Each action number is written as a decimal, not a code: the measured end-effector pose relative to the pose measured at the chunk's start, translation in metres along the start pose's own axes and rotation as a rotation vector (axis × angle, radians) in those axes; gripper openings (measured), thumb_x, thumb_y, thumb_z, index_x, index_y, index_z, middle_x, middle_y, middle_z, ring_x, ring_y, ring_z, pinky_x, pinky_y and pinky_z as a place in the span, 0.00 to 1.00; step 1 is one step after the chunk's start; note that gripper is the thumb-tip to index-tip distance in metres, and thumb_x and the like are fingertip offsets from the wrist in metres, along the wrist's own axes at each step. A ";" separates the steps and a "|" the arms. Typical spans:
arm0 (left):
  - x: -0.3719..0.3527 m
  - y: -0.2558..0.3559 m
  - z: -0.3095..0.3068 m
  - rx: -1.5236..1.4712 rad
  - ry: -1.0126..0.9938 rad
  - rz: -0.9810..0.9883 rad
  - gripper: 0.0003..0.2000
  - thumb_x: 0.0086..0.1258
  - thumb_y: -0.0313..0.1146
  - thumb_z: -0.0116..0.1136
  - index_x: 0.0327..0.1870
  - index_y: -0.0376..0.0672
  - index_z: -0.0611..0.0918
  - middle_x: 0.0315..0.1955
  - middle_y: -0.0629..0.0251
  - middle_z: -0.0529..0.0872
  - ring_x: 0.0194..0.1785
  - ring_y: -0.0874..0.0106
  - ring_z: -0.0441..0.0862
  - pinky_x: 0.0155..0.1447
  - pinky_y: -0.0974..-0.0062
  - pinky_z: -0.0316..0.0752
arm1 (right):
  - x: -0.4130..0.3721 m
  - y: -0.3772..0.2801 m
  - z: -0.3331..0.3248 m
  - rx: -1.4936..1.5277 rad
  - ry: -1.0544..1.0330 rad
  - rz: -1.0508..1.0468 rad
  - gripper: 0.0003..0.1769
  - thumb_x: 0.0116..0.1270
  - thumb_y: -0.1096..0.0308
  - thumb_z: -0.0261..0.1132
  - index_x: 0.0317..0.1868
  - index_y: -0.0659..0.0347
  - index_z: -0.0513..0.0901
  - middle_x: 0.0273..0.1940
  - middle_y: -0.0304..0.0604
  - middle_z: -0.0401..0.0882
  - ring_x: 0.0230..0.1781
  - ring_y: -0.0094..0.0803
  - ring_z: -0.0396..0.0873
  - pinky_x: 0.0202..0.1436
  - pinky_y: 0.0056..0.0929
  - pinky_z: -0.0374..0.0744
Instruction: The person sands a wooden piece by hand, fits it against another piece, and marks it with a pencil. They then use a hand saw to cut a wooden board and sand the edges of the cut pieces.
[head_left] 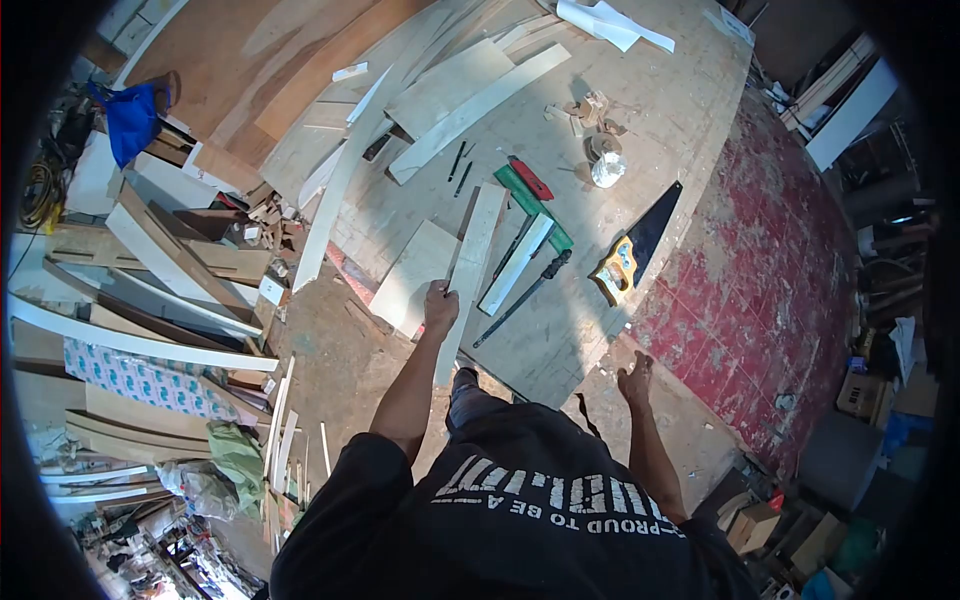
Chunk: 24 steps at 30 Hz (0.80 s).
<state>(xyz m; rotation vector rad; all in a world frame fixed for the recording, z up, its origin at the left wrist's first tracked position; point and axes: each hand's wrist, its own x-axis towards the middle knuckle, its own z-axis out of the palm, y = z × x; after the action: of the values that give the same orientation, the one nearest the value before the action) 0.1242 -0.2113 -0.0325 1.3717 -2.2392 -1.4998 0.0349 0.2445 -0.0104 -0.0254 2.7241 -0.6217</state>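
My left hand is closed around the edge of a long, narrow wooden board, which slants over the worktable. Beneath it lies a flat, pale wooden panel. My right hand hangs by the table's near right edge, fingers apart, holding nothing. A handsaw with a yellow handle rests on the table beyond that hand. To the right of the board are a white strip, a green tool, a red tool and a long, dark bar-like tool.
Wood offcuts and a white-topped container stand farther back on the table. Long planks lie at the far left. Stacked boards crowd the floor on the left. A worn red surface stretches to the right.
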 end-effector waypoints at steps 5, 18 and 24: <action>0.008 0.015 -0.011 0.012 -0.094 -0.092 0.16 0.65 0.26 0.63 0.53 0.34 0.80 0.41 0.53 0.88 0.44 0.64 0.86 0.50 0.69 0.79 | -0.023 0.010 0.015 -0.041 -0.064 0.035 0.33 0.59 0.69 0.68 0.65 0.67 0.72 0.64 0.66 0.69 0.66 0.60 0.69 0.69 0.48 0.71; 0.099 0.075 -0.088 -0.734 -0.173 0.086 0.12 0.70 0.23 0.62 0.52 0.39 0.77 0.44 0.67 0.81 0.49 0.76 0.77 0.58 0.77 0.70 | -0.012 -0.067 0.017 0.266 -0.063 0.005 0.30 0.60 0.63 0.72 0.61 0.63 0.77 0.59 0.60 0.76 0.53 0.51 0.81 0.57 0.42 0.81; 0.085 0.091 -0.078 -0.634 -0.185 0.100 0.17 0.69 0.28 0.65 0.56 0.39 0.76 0.42 0.66 0.81 0.44 0.79 0.76 0.41 0.83 0.70 | 0.031 -0.089 0.026 0.061 0.074 -0.229 0.32 0.59 0.70 0.69 0.64 0.65 0.71 0.62 0.63 0.72 0.62 0.60 0.73 0.65 0.47 0.75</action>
<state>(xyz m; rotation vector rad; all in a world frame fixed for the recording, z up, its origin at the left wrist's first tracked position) 0.0608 -0.3171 0.0472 0.9407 -1.6394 -2.1105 0.0097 0.1507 -0.0046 -0.3089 2.7950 -0.7828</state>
